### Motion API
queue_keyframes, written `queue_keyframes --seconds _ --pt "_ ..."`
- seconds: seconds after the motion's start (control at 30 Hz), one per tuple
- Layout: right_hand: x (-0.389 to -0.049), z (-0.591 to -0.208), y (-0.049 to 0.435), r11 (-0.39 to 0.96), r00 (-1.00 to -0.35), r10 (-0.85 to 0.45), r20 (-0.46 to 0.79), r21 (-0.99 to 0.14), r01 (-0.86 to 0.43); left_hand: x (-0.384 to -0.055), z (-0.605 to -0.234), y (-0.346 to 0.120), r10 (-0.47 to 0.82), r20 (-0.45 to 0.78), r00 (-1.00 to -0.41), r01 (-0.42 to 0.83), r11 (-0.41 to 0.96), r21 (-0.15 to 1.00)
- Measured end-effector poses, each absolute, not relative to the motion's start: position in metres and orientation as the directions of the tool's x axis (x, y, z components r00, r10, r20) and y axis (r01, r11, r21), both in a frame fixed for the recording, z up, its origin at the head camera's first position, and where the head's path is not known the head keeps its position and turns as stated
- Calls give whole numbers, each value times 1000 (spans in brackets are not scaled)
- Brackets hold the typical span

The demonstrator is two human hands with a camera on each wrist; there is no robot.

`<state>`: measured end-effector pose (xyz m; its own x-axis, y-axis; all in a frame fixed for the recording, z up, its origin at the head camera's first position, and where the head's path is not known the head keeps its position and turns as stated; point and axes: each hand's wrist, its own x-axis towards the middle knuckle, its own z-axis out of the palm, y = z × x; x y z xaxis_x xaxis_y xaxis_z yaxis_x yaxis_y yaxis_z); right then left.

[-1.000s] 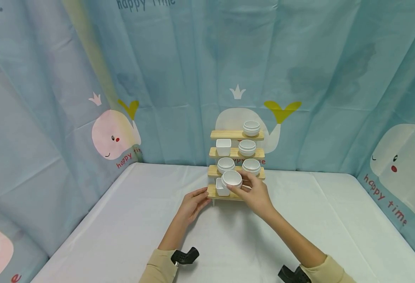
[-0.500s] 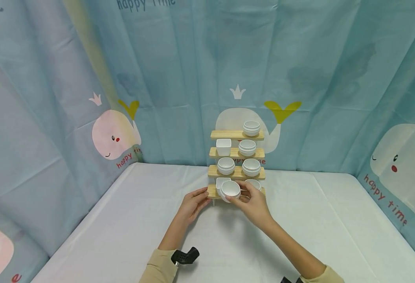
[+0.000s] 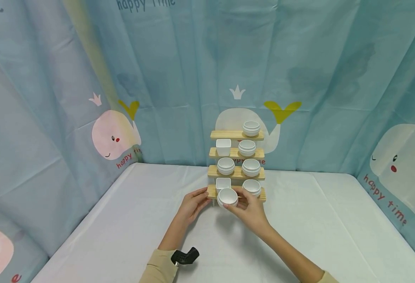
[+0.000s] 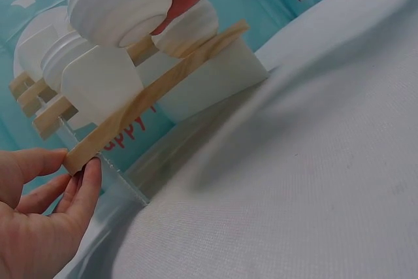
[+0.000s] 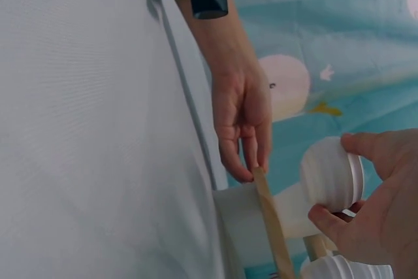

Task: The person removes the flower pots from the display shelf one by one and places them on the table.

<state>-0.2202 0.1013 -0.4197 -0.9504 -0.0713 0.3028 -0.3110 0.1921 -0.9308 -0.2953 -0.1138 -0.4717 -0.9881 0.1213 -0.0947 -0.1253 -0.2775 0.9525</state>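
Note:
My right hand (image 3: 252, 213) holds a white round ribbed bowl (image 3: 227, 197) by its sides, in front of the bottom tier of a stepped wooden shelf rack. In the left wrist view that bowl (image 4: 121, 4) is above the lowest board, apart from it. My left hand (image 3: 194, 204) pinches the left end of the lowest wooden board (image 4: 157, 93), thumb above and fingers below. Behind the held bowl stands a white square cup (image 3: 223, 183). A round bowl (image 3: 251, 188) sits at the right of that tier, partly hidden by my right hand.
Higher tiers carry several white bowls, such as the one at the top right (image 3: 251, 128), and another square cup (image 3: 223, 147). White cloth covers the table (image 3: 122, 228). A blue printed curtain (image 3: 179, 78) hangs close behind the rack.
My right hand has brought the round bowl down and toward me, slightly left, uncovering the square cup and the bottom right bowl. The left hand has stayed on the board.

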Motion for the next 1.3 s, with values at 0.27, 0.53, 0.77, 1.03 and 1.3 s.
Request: queue_keyframes --seconds 0.27,0.53,0.77,1.03,1.3 --pt "-217 -428 100 191 -954 -76 290 -935 -300 -294 -472 -114 118 -86 -989 -116 -273 955" --pt "-214 -436 100 233 -961 -86 263 -933 -276 -296 -473 -114 119 -86 -989 -117 -286 951" --pt "-216 -448 103 214 -963 -126 240 -941 -262 -295 -474 -114 123 -83 -989 -116 -291 950" --pt "-220 -461 104 228 -956 -176 233 -936 -270 -296 -474 -113 118 -84 -989 -116 -298 948" --pt "-221 -465 106 201 -932 -260 251 -930 -307 -297 -474 -113 115 -94 -989 -124 -292 948"
